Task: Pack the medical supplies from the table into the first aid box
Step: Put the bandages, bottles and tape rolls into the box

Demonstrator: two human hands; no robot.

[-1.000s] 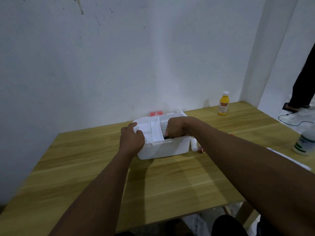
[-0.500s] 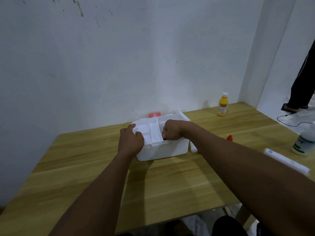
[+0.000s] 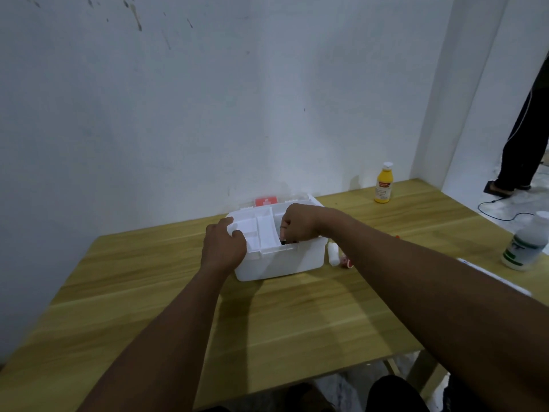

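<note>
The white first aid box (image 3: 285, 263) stands open on the wooden table (image 3: 148, 292), its lid (image 3: 267, 201) with a red label leaning back toward the wall. My left hand (image 3: 222, 248) grips the box's front left corner at the divided tray (image 3: 261, 230). My right hand (image 3: 297, 223) hangs over the right compartment with fingers curled round a small dark item (image 3: 284, 241), mostly hidden. A small white bottle (image 3: 333, 254) and a red-and-white item (image 3: 346, 261) lie just right of the box.
A yellow bottle (image 3: 383, 182) stands at the back right near the wall. A white bottle with a green label (image 3: 527, 242) and a long white packet (image 3: 493, 276) sit by the table's right edge. A person's legs (image 3: 525, 138) and a floor cable (image 3: 502, 214) lie beyond.
My right hand has shifted slightly left over the box's right compartment. My left hand has kept its hold on the box's corner.
</note>
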